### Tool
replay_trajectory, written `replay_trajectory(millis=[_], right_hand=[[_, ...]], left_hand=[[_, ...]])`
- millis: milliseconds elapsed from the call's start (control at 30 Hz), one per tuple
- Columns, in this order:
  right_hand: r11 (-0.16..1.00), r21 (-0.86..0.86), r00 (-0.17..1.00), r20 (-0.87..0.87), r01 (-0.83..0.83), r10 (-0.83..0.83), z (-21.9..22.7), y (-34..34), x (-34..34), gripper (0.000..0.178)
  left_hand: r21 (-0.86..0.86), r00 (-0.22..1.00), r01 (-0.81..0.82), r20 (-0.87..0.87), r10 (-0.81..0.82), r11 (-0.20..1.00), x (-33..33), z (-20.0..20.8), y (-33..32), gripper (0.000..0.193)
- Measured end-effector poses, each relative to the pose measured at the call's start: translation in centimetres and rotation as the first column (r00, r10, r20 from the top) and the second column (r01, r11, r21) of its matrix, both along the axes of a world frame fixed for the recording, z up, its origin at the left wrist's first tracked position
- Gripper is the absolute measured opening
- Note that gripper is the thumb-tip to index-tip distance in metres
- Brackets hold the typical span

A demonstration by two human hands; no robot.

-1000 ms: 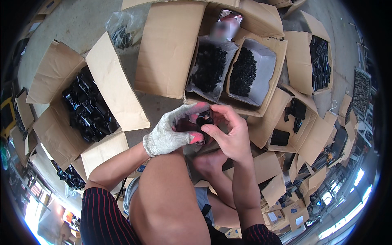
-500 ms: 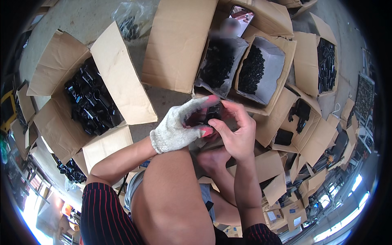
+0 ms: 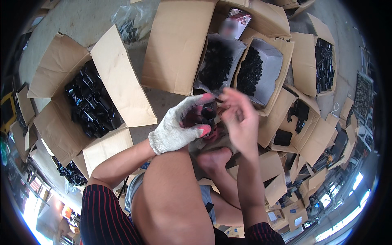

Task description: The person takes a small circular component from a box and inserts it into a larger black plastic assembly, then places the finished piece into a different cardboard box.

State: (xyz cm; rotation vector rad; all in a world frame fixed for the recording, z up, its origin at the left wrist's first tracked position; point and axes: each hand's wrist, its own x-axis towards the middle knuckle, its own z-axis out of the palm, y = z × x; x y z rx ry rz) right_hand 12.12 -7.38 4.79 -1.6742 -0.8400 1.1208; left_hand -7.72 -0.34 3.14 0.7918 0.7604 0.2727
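Note:
My left hand (image 3: 176, 125) wears a white knit glove with red-pink fingertips. It grips a black plastic part (image 3: 208, 113) with a round opening facing up, held between thumb and fingers above my knee. Much of the part is hidden by the glove. My bare right hand (image 3: 242, 124) hovers just to the right, apart from the part, its fingers bent and smeared by motion. Beyond it stand two grey bins: the left bin (image 3: 239, 57) with small black pieces (image 3: 215, 63), the right bin (image 3: 270, 61) with more small black pieces (image 3: 249, 70).
An open carton (image 3: 173, 49) holds both bins, and a phone (image 3: 240, 20) leans at its back. On the left, another carton (image 3: 122, 77) is filled with shiny black parts (image 3: 93, 100). Further cartons (image 3: 304, 53) with black parts crowd the right side. A clear plastic bag (image 3: 132, 20) lies at the back.
My right hand has come off the black part and moved slightly away from it. The round opening of the part now shows. My left hand keeps its grip in nearly the same place.

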Motion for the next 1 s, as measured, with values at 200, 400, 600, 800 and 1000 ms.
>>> replay_trajectory(millis=[200, 400, 600, 800, 1000], right_hand=[[0.994, -0.107, 0.928, 0.37, 0.002, 0.038, -5.8, 6.9, 3.5, 0.017], [0.93, -0.309, 0.639, 0.679, -0.198, 0.362, -11.1, 11.5, 1.0, 0.022], [0.926, -0.369, 0.666, 0.673, -0.075, 0.322, -13.3, 12.2, 0.6, 0.021], [0.984, -0.174, 0.828, 0.548, -0.025, 0.118, -11.0, 10.5, 0.9, 0.016], [0.986, -0.042, 0.981, -0.101, 0.163, -0.166, -1.2, 3.4, -0.4, 0.019]], left_hand=[[-0.223, 0.979, -0.19, 0.025, 0.2, 0.956, 0.1, -1.0, -0.1, 0.087], [-0.245, 0.97, -0.239, -0.018, 0.242, 0.94, 0.0, -0.4, 0.8, 0.083], [-0.252, 0.959, -0.282, -0.045, 0.28, 0.926, 0.3, 0.4, 1.5, 0.081], [-0.225, 0.951, -0.309, -0.072, 0.3, 0.924, 0.8, -0.6, 1.6, 0.081], [-0.19, 0.941, -0.338, -0.036, 0.337, 0.922, 2.0, 0.2, 2.6, 0.08]])
